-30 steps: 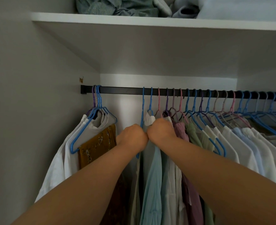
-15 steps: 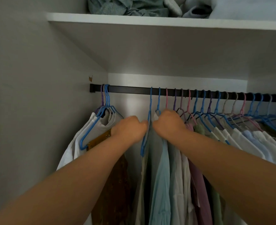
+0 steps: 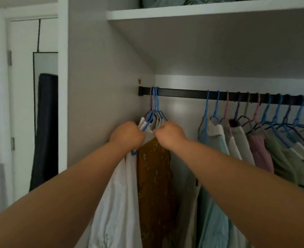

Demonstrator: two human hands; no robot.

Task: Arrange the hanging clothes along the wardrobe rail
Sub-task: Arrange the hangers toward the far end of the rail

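Note:
A black wardrobe rail [image 3: 183, 93] runs from the left wall to the right. At its left end hangs a tight bunch of blue and purple hangers [image 3: 154, 106] with white shirts [image 3: 117, 203] and a mustard patterned garment [image 3: 154, 185]. My left hand [image 3: 127, 134] is closed on the left shoulder of this bunch, over a blue hanger arm. My right hand [image 3: 171, 134] is closed on its right shoulder. A gap of bare rail separates this bunch from a long row of hangers [image 3: 254, 111] with pale blue, white, pink and green clothes [image 3: 217, 158] to the right.
A white shelf [image 3: 201, 12] with folded clothes lies above the rail. The wardrobe's grey side wall [image 3: 97, 86] is close on the left. Beyond it, a door with a hanging mirror [image 3: 45, 65] and a dark garment [image 3: 45, 126] shows.
Both hands left the start of the long row of clothes and moved left to the bunch at the rail's left end. The view has swung left.

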